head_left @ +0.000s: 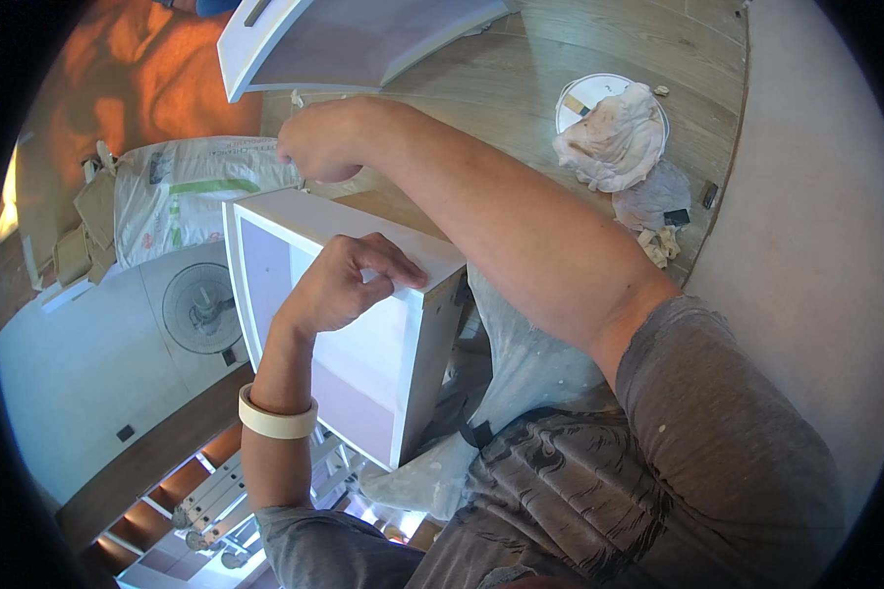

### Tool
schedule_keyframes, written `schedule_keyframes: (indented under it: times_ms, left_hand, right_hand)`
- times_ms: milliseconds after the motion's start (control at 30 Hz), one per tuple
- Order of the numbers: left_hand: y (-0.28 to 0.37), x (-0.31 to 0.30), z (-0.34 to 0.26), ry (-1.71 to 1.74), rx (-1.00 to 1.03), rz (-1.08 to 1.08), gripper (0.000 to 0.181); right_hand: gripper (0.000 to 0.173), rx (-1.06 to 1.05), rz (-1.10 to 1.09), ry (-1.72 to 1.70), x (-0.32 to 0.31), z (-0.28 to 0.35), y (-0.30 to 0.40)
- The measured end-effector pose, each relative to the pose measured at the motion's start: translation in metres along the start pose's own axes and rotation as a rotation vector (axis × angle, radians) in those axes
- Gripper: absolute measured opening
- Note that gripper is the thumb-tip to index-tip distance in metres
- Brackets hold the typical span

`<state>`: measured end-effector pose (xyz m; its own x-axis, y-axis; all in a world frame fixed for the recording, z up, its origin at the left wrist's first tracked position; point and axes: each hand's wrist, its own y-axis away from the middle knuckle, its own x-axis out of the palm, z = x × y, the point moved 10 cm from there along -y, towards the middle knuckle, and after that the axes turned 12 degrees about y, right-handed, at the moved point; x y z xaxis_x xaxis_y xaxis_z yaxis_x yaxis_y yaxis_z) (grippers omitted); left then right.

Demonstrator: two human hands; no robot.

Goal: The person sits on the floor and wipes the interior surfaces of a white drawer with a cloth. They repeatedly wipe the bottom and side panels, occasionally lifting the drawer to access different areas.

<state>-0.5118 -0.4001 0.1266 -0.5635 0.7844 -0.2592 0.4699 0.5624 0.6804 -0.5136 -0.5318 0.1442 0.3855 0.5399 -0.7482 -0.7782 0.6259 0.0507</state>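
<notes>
A white open-fronted cabinet box [359,373] with a pale interior stands tilted in the view before me. My left hand [342,283] is at its upper front edge, the fingertips on the top panel near the corner and the thumb curled at the front side. Around my left forearm sits a roll of cream masking tape [278,421]. Beyond the box, my right hand [329,140] is curled like a fist beside a printed white plastic sack [199,199]. Its fingertips are mostly hidden, so whether it holds something cannot be told.
Another white cabinet piece [324,55] lies on the wood-look floor [589,44]. A round white lid [593,88] carries a stained cloth [613,136], near a pale wall [795,177]. Orange sheeting [169,66], a wall fan [202,309] and an aluminium ladder [217,489] are at the left.
</notes>
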Motion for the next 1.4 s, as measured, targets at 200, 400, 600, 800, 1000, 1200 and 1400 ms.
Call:
schedule_keyframes:
  times_ms: [200,400,600,800,1000,1200,1400]
  left_hand:
    - [-0.002,-0.004,0.005,0.041,0.004,-0.023,0.033]
    - [-0.001,-0.004,0.004,0.029,0.042,-0.019,0.035]
    - [0.003,0.004,-0.013,-0.091,0.063,0.023,0.022]
    - [0.003,0.002,-0.003,-0.044,-0.015,-0.005,0.007]
    - [0.008,-0.02,0.022,0.1,-0.008,-0.134,0.006]
    - [0.036,-0.08,0.033,0.406,0.204,-0.45,0.007]
    - [0.103,-0.183,0.043,0.482,0.325,-0.864,0.008]
  right_hand:
    - [0.057,-0.014,-0.013,-0.014,0.0,0.001,-0.002]
    - [0.055,-0.024,-0.018,-0.011,0.001,0.001,-0.003]
    - [0.054,0.004,-0.002,-0.025,0.0,0.0,0.001]
    - [0.055,-0.02,-0.012,-0.017,0.002,0.007,-0.005]
    - [0.056,-0.006,-0.004,-0.023,0.003,0.006,-0.005]
    - [0.056,-0.011,-0.017,-0.014,-0.004,0.004,0.002]
    - [0.056,-0.022,-0.082,-0.054,-0.004,0.005,0.002]
